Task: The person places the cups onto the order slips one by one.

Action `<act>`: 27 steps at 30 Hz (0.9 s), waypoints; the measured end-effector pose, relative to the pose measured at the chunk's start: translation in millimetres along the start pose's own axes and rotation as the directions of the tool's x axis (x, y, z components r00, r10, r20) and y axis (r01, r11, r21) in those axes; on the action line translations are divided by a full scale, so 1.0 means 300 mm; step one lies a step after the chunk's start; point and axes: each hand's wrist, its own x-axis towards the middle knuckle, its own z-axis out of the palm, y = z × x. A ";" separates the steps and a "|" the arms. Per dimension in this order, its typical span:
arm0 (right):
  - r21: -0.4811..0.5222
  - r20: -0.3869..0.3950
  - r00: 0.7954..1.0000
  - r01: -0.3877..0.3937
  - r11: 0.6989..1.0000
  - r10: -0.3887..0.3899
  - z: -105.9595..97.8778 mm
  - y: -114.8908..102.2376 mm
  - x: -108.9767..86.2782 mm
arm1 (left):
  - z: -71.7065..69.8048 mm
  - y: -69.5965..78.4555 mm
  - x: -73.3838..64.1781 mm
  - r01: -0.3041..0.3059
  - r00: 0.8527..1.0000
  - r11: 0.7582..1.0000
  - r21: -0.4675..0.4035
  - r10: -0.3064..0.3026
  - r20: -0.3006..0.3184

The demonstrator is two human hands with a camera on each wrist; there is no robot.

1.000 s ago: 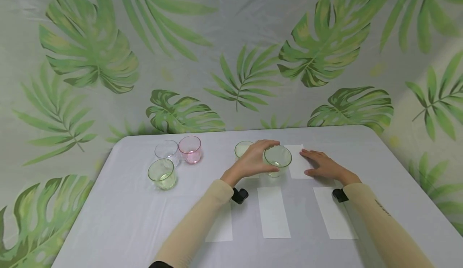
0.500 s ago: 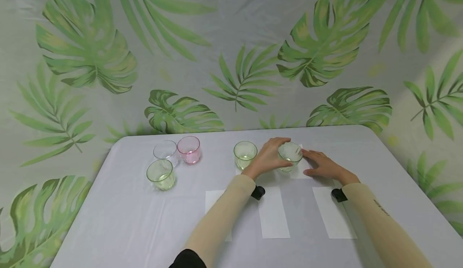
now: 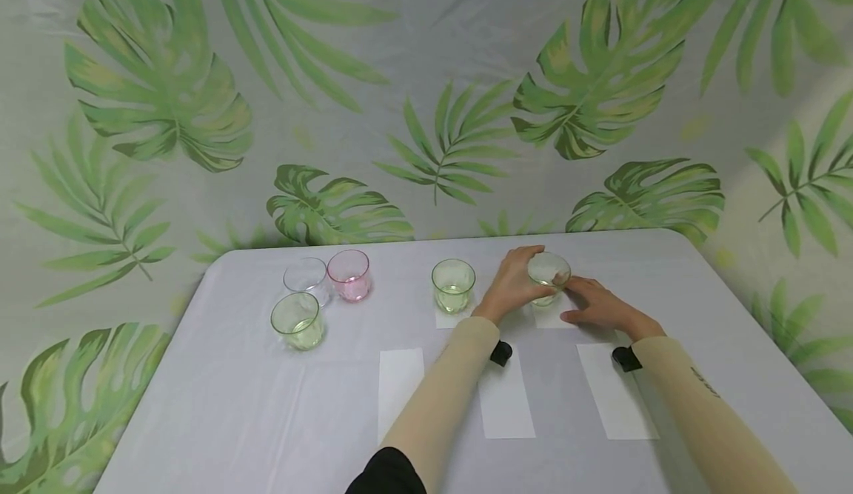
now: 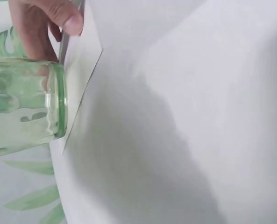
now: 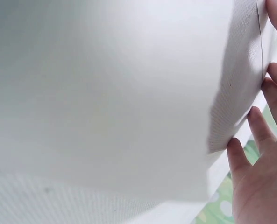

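A green-tinted glass (image 3: pixel 549 266) is in my left hand (image 3: pixel 510 286), gripped between thumb and fingers, at the back right of the table. In the left wrist view the glass (image 4: pixel 24 105) appears sideways, its base close over a sheet of white paper (image 4: pixel 82 70). My right hand (image 3: pixel 598 306) lies just right of that glass, fingers spread. In the right wrist view, the fingertips of the right hand (image 5: pixel 264 182) rest along the edge of a white sheet (image 5: pixel 129 93). Another green glass (image 3: pixel 453 288) stands on a paper sheet (image 3: pixel 450 321) left of my left hand.
At the left stand a clear glass (image 3: pixel 305 279), a pink glass (image 3: pixel 349 278) and a green-rimmed glass (image 3: pixel 297 324), close together. In front lie a left sheet (image 3: pixel 398 383), a middle sheet (image 3: pixel 508 409) and a right sheet (image 3: pixel 623 405). A leaf-print cloth (image 3: pixel 446 146) hangs behind the table.
My left hand has carried the green glass to the right, from between the two back sheets to over the back right one beside my right hand. The right hand has stayed nearly still.
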 end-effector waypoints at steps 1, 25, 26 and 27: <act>0.004 0.001 1.000 -0.001 1.000 0.001 -0.001 0.000 -0.001 | 0.009 0.002 0.001 0.009 1.000 1.000 -0.010 -0.010 -0.010; 0.036 0.011 1.000 0.003 0.999 -0.003 -0.003 -0.001 0.000 | 0.095 0.013 0.001 -0.005 1.000 0.996 0.084 0.008 -0.028; 0.042 0.015 1.000 0.003 0.999 -0.004 -0.003 -0.004 -0.001 | 0.094 0.012 -0.001 -0.003 1.000 0.997 0.083 0.005 -0.024; 0.047 0.019 1.000 0.001 0.999 -0.002 -0.004 -0.005 -0.001 | 0.094 0.011 -0.002 0.001 1.000 0.997 0.076 0.001 -0.022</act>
